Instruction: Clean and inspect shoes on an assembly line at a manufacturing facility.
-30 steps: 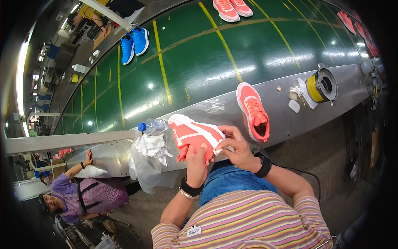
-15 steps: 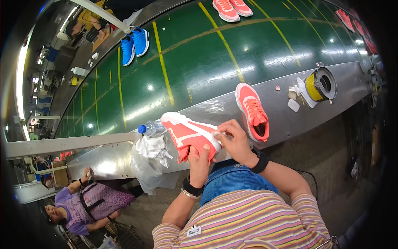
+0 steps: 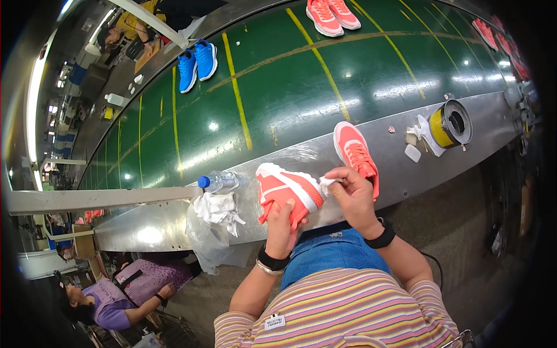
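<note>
A coral sneaker (image 3: pixel 288 191) with a white sole is tilted on its side in my left hand (image 3: pixel 282 225), which grips it by the heel and collar. Pinched in the fingers of my right hand (image 3: pixel 355 194) is a small white cloth (image 3: pixel 328 184), close to the sneaker's sole. Just beyond that hand, a second coral sneaker (image 3: pixel 354 149) rests on the metal ledge (image 3: pixel 301 159), its heel partly covered by my fingers.
Crumpled white cloths (image 3: pixel 217 210) and a blue-capped plastic bottle (image 3: pixel 219 181) sit on my left. On the right stands a yellow-labelled can (image 3: pixel 444 129). Blue sneakers (image 3: pixel 197 64) and coral sneakers (image 3: pixel 332 16) lie on the green conveyor belt (image 3: pixel 278 81). A co-worker (image 3: pixel 125 290) is at lower left.
My right hand has moved right with the cloth, away from the sole. The held sneaker has shifted right and turned. The co-worker's arm has come off the ledge.
</note>
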